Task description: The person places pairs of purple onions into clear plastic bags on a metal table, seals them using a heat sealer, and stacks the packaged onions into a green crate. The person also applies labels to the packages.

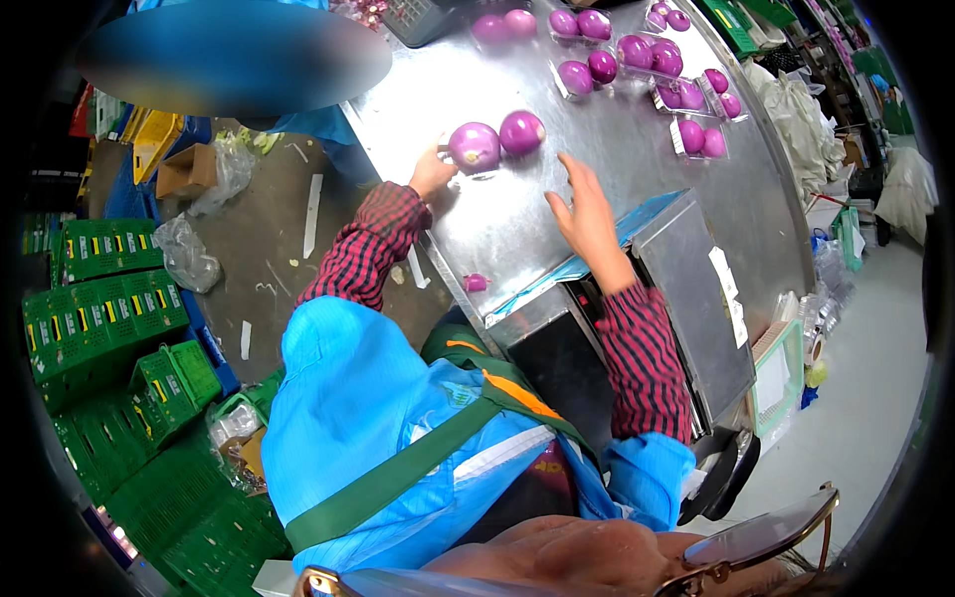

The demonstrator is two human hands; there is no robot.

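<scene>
Two peeled purple onions (475, 148) sit side by side at the near left of the steel table (522, 224), apparently in a clear plastic tray whose rim hardly shows. At the tray's left end, my left hand (434, 173) has its fingers and thumb closed around the edge, beside the larger onion. My right hand (586, 213) hovers to the right of the onions with spread fingers and nothing in them. Below its wrist stands a metal machine (686, 298) with blue edging. A small purple onion piece (475, 282) lies near the table's front corner.
Several clear packs of purple onions (649, 56) stand at the table's far right. A grey device with keys (412, 21) is at the back edge, near a person in blue (298, 45). Green crates (104, 306) are stacked left; white sacks (798, 112) lie right.
</scene>
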